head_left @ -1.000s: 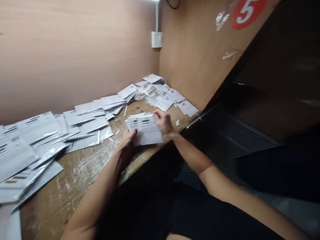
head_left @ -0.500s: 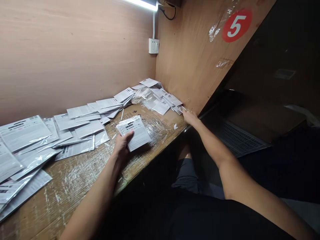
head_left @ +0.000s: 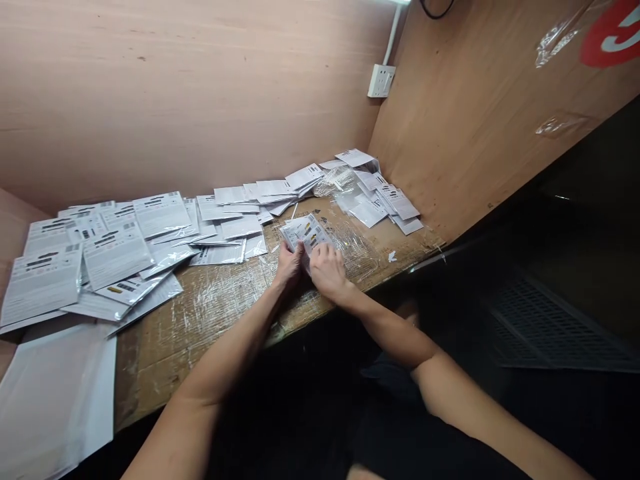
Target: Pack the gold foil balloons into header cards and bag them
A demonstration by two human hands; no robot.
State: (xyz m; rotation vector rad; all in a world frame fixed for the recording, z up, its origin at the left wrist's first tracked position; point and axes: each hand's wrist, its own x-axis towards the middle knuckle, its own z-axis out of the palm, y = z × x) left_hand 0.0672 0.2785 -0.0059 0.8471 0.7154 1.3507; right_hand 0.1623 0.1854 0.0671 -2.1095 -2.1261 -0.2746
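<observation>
A small stack of flat printed card packets in clear plastic point(head_left: 306, 229) is held over the front part of the worktop. My left hand point(head_left: 290, 263) grips its near left side, thumb on top. My right hand point(head_left: 327, 268) is closed at the stack's right side, fingers curled over the top packet, which shows dark and yellow pictures. The fingertips of the right hand are partly hidden. Behind the hands, a long overlapping row of similar packets point(head_left: 240, 227) runs along the back wall. Another loose pile of packets point(head_left: 369, 209) lies in the far right corner.
The cardboard-covered worktop point(head_left: 220, 293) has a front edge dropping into darkness. White scraps point(head_left: 392, 256) lie near that edge. Large pale sheets point(head_left: 55, 393) lie at the lower left. A wall socket point(head_left: 381, 81) and wooden side panel point(head_left: 465, 127) bound the right.
My right hand has come from the right-hand pile to the stack in my left hand. The top packet now shows a side with pictures. The view has swung left.
</observation>
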